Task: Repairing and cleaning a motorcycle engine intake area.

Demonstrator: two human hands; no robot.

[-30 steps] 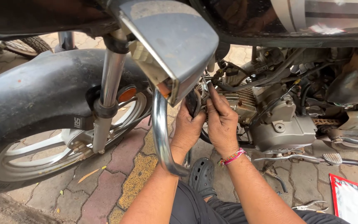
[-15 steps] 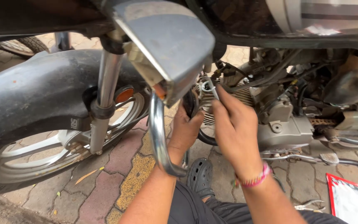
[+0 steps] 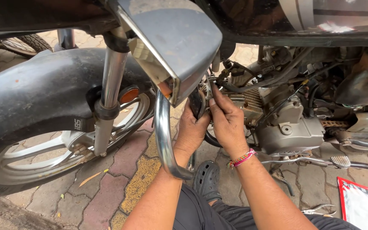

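Beside the engine (image 3: 277, 123), both hands (image 3: 224, 121) hold an upright black tube (image 3: 196, 102).

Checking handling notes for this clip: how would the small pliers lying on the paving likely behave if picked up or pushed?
The pliers look like thin bare metal, so probably stiff and light. Their handles lie splayed and flat on the paving, so they would likely slide rather than roll, and may swing at the joint when lifted.

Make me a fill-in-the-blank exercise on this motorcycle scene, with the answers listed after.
1. Both hands reach in front of the motorcycle's ____, behind the chrome crash bar.
2. The right hand wears a colourful thread band on its ____.
3. The front wheel stands on ____ paving.
4. A pair of ____ lies on the ground near the red-edged sheet.

Answers: engine; wrist; brick; pliers
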